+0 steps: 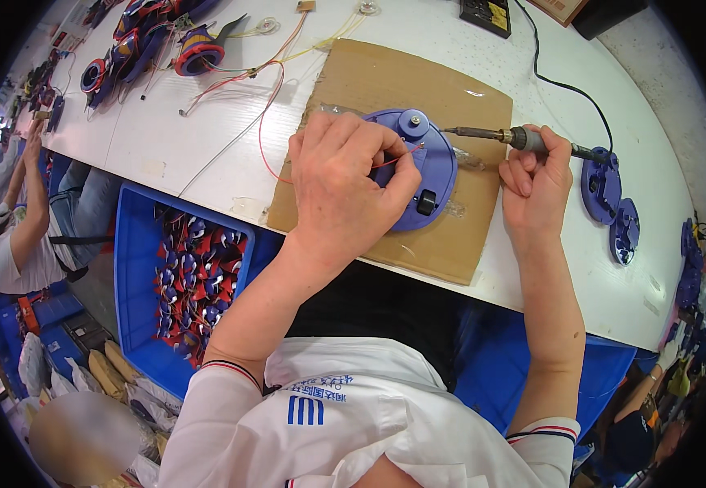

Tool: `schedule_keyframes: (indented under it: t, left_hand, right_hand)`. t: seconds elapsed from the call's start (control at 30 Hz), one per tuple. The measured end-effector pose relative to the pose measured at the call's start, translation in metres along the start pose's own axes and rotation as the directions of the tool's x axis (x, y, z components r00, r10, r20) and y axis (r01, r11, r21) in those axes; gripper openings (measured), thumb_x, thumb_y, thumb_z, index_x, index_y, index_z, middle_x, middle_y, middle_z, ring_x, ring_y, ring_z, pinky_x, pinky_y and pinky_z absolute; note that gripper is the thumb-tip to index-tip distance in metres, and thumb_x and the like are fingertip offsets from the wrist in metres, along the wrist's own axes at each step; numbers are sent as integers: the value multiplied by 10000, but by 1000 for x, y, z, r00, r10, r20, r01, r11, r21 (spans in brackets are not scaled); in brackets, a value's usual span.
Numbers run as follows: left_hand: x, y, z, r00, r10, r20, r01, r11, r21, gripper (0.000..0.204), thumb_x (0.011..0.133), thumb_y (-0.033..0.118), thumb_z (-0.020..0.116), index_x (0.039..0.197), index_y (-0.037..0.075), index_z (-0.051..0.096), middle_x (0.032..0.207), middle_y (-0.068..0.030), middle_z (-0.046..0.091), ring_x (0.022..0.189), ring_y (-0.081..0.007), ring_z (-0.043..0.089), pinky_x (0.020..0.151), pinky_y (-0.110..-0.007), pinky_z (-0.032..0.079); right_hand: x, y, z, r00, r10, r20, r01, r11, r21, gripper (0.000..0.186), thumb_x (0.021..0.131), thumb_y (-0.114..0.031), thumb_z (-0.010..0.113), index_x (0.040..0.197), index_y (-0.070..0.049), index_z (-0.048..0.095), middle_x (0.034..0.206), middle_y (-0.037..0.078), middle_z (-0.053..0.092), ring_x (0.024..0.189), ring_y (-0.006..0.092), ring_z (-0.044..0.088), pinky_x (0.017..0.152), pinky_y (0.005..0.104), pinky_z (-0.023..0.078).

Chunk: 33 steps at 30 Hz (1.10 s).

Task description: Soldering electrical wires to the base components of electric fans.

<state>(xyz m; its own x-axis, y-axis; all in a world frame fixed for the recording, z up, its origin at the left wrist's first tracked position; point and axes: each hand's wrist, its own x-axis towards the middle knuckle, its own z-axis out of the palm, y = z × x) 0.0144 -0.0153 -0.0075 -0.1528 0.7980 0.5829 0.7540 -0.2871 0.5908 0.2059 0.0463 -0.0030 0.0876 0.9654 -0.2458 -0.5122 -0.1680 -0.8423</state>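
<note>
A purple oval plastic base (438, 175) lies on a flat piece of brown cardboard (418, 73), with a round post at its top and a small black part (427, 202) near its lower edge. My left hand (345, 175) rests over its left side, thumb and fingertips pinched on a thin red wire (402, 155) that ends at the base. My right hand (538, 163) grips a soldering iron (524, 139) like a pen. The iron's tip points left, close to the base's round post; whether it touches cannot be made out. My left palm hides part of the base.
Two more purple parts (601, 187) (625, 232) lie at the right by the iron's black cord (568, 85). Wired toy parts (200, 53) sit at the upper left. A blue bin (137, 276) holds red and purple pieces. A co-worker (23, 220) sits at the left.
</note>
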Motion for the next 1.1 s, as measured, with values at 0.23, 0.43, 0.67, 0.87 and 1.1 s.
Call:
schedule_keyframes:
  t: [0.23, 0.43, 0.67, 0.87, 1.1]
  left_hand:
    - [-2, -2, 2, 1000, -10, -5, 10, 1000, -9, 132, 632, 46, 660, 642, 136, 563, 621, 45, 454, 675, -145, 424, 705, -283, 334]
    - [2, 5, 0, 1000, -3, 27, 3, 1000, 19, 120, 634, 65, 680, 703, 129, 605, 676, 24, 488, 689, -157, 441, 717, -285, 337]
    - [-15, -18, -47, 977, 102, -187, -102, 995, 9, 193, 692, 22, 710, 878, 57, 670, 879, -61, 582, 801, -179, 507, 731, -266, 417]
    - [-89, -62, -151, 479, -870, -118, 496, 379, -781, 167, 895, 99, 605, 1047, 33, 618, 883, -49, 572, 753, -115, 533, 665, -208, 443]
    - [-97, -111, -156, 384, -923, -6, 120, 57, -991, 265, 931, 183, 596, 1126, 5, 575, 837, -48, 557, 748, -104, 539, 653, -197, 450]
  right_hand:
    - [1, -2, 2, 1000, 13, -2, -13, 997, 77, 208, 914, -202, 520, 887, -9, 591, 554, -24, 434, 373, 28, 238, 366, 176, 189]
    - [4, 0, -5, 1000, 23, -21, -21, 998, 67, 198, 904, -209, 541, 896, -18, 591, 552, -28, 427, 372, 27, 234, 367, 174, 188]
    - [13, -2, -18, 994, 93, 57, -100, 986, 136, 170, 891, -189, 555, 904, -24, 594, 548, -37, 423, 385, 34, 247, 381, 178, 203]
    - [21, -3, -26, 990, 98, 101, -115, 977, 178, 165, 912, -177, 539, 890, -18, 577, 552, -41, 400, 379, 21, 228, 380, 171, 192]
    - [13, -18, -11, 969, 48, 243, -78, 991, 113, 174, 916, -168, 535, 889, -2, 580, 561, -39, 408, 382, 15, 231, 372, 170, 184]
